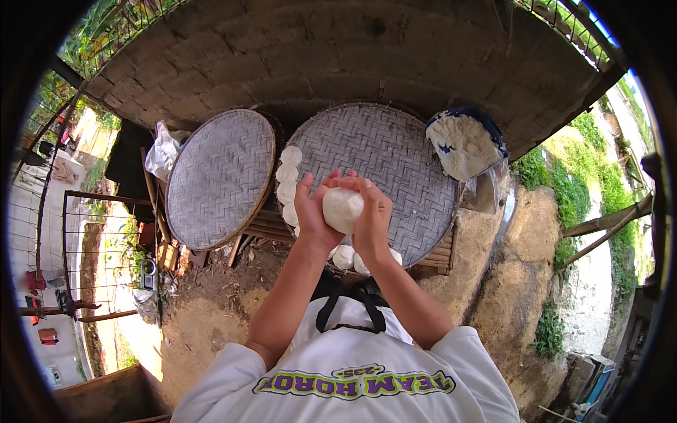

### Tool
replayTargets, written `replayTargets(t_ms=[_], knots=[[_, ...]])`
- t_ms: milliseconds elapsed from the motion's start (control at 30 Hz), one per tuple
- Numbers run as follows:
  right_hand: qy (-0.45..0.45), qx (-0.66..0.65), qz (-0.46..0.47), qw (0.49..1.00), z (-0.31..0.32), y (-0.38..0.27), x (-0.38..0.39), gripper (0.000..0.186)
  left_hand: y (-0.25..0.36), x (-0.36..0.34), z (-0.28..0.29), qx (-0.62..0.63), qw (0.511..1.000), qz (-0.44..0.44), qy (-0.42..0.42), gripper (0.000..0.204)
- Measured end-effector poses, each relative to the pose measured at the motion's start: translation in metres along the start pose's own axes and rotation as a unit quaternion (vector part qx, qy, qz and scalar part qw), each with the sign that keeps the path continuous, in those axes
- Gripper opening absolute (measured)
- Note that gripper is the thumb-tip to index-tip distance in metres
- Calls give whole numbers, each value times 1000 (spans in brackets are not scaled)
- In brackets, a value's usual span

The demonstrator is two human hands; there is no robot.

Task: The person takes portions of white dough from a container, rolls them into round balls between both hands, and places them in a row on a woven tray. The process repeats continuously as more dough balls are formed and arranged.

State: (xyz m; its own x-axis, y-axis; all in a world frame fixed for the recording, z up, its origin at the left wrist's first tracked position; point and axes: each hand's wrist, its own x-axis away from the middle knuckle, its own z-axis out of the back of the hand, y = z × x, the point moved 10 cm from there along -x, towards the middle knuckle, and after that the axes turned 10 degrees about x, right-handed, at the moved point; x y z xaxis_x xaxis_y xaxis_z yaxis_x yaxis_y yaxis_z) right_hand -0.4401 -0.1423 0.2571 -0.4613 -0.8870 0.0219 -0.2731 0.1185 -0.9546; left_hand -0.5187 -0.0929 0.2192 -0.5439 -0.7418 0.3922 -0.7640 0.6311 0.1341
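Over the middle and far part of the large woven tray, a hand could pass freely, and also over the smaller tray at the left. White rounds lined the large tray's left edge, and other rounds obstructed its near edge. The blue tub stood in the way at far right. Beyond both trays, the block wall closed the passage.
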Motion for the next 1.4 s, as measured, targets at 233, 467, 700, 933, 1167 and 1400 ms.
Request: replayTargets(t_ms=[233,467,700,933,1167,1400], knots=[[-46,235,314,919,-15,-43,43,48,-30,26,-4,26,986,149,-68,59],[21,-216,-176,960,12,51,23,52,-10,32,28,-122,986,-65,96,67],[-78,169,263,947,-5,-29,39,38,-29,39,5,-93,995,21,-5,48],[33,-16,-19,999,9,33,11,26,-10,20,28,-43,998,43,34,72],[-11,224,235,946,-46,-10,0,32,13,-3,2,-67,971,217,-73,75],[58,80,59,993,-78,42,-58,43,79,-44,19,20,990,130,42,66]])
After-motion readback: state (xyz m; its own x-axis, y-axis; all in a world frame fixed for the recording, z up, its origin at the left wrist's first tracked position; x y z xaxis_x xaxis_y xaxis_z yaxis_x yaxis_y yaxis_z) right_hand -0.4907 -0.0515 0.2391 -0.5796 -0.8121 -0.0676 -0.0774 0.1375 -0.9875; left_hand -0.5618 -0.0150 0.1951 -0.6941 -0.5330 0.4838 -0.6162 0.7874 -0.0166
